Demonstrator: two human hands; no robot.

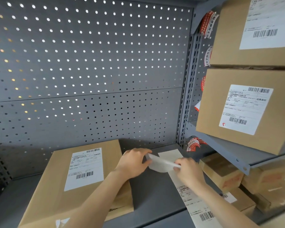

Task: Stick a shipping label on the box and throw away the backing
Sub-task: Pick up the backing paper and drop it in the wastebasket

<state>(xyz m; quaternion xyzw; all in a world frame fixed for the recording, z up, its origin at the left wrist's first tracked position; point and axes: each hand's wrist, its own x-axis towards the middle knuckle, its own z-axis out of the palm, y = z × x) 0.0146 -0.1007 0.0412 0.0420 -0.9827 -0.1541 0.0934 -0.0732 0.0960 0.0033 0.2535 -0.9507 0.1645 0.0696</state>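
While pinching the backing (pixel 161 164) with left hand (pixel 135 162) and right hand (pixel 187 171) beside the box (pixel 59 183), risking ripping or dropping it.

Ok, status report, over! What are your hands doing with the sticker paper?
Left hand and right hand both gripping curled backing sheet. Box already labelled. Label strip lying underneath.

Grey pegboard wall (pixel 89 63), metal shelving (pixel 220 150)

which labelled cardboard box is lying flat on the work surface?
The brown cardboard box left of both hands, white label facing up. The two other labelled boxes are stacked on the upper right shelf.
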